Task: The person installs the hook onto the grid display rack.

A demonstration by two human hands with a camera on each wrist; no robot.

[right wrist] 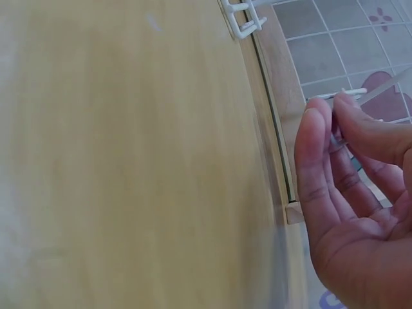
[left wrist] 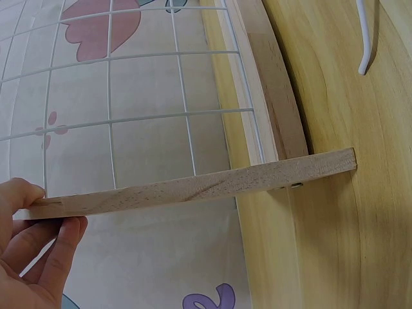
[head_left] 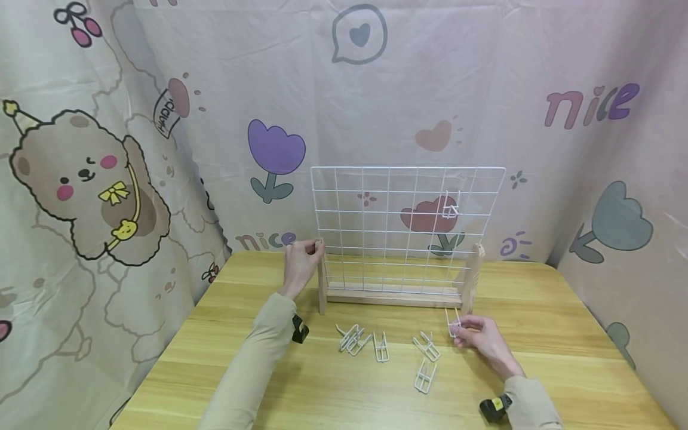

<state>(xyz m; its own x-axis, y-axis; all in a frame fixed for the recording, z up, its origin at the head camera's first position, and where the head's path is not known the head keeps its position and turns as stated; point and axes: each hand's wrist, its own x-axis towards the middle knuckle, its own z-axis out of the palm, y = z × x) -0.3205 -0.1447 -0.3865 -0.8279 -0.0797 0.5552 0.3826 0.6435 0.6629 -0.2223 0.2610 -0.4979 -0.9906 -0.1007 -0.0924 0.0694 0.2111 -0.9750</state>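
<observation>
A white wire grid panel (head_left: 403, 230) stands upright in a wooden stand (head_left: 395, 297). My left hand (head_left: 302, 263) pinches the upper end of the stand's left wooden post (left wrist: 193, 185), thumb on one side and fingers on the other. With thumb and fingertips my right hand (head_left: 484, 340) pinches a white wire hook (head_left: 451, 322), its two prongs pointing up, in front of the stand's right post (head_left: 473, 278). The right wrist view shows the hook partly hidden by the fingers. Another white hook (head_left: 450, 210) hangs on the grid's upper right.
Several white wire hooks lie on the wooden table (head_left: 215, 370) before the stand: a cluster (head_left: 352, 340) at left, a single hook (head_left: 381, 347) mid-table, and a hook (head_left: 427, 346) and another hook (head_left: 424, 376) towards the right. A printed curtain (head_left: 349, 107) hangs behind and at both sides.
</observation>
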